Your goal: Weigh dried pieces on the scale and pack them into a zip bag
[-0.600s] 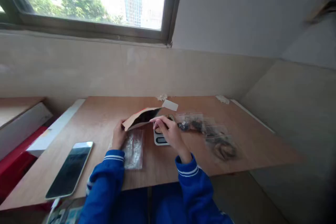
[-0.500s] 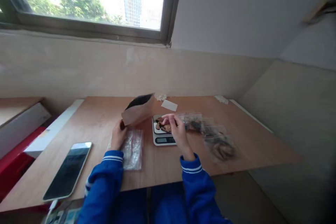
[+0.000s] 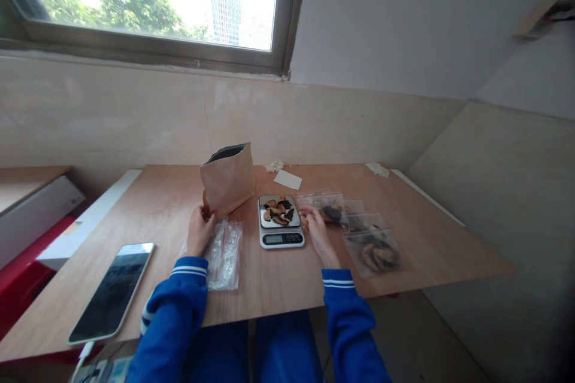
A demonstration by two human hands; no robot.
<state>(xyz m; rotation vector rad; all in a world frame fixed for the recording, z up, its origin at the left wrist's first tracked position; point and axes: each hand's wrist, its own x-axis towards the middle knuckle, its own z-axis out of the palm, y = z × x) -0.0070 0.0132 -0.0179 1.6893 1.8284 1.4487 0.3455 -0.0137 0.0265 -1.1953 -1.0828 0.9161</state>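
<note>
L hand [image 3: 200,230] has the lower L corner of the brown paper bag [image 3: 228,184] gripped btw thumb & fingers; bag is upright, slightly tilted, mouth open, dark inside. R hand [image 3: 317,232] is just R of the scale [image 3: 282,240], thumb & fingers curled close; may have a small brown bit at the tips, can't tell for sure, so can't say if it's grasping or released.

Scale sits btw the hands, w/ brown, dark-edged dried slices [image 3: 279,212] spread on its plate. Clear plastic bags [image 3: 226,257] lie flat by L hand, nearer the wearer. R of scale: filled zip bags [image 3: 380,252], partly overlapping, w/ brown & dark pieces inside. White card [image 3: 288,179] lies behind scale, near a crumpled white scrap [image 3: 274,166]. Phone [image 3: 112,293] is well apart at far L of the table [image 3: 274,287], white cable [image 3: 84,354] plugged in.
</note>
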